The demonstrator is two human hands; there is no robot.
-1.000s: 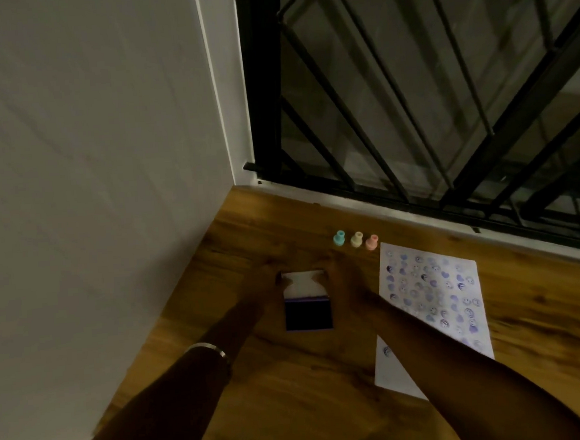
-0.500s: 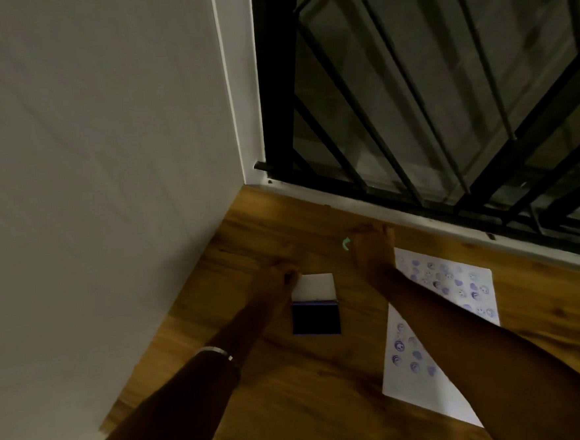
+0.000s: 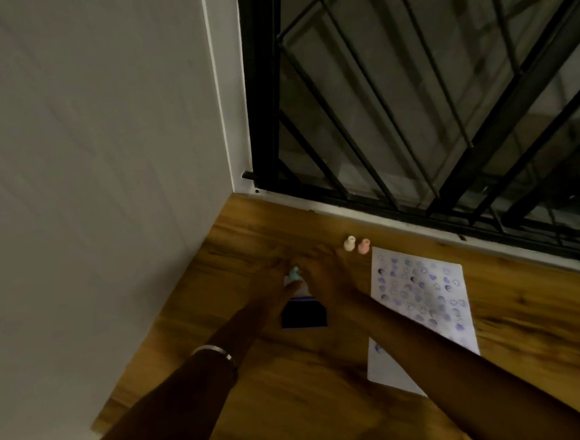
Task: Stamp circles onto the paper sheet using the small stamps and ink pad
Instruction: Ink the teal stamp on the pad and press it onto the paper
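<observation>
Floor (image 3: 293, 391): wood planks, meeting a grey wall on the left and a black window grille at the far edge.

Ink pad (image 3: 303, 313): I see it lying open near the middle of the floor, dark pad toward me, white lid toward the wall corner.

Teal stamp (image 3: 294, 273): over the lid, between both hands. My right hand (image 3: 323, 279) has its fingers closed round it, as far as I can tell; blur softens the grasp.

Left hand (image 3: 272, 283): beside the pad's left edge, fingers on the lid; I cannot tell their state. Bangle (image 3: 215, 350) on that wrist.

Cream stamp (image 3: 349, 242), pink stamp (image 3: 364, 246): upright, side by side near the grille.

Paper (image 3: 424, 299): flat, right of the pad, covered in purple prints.
</observation>
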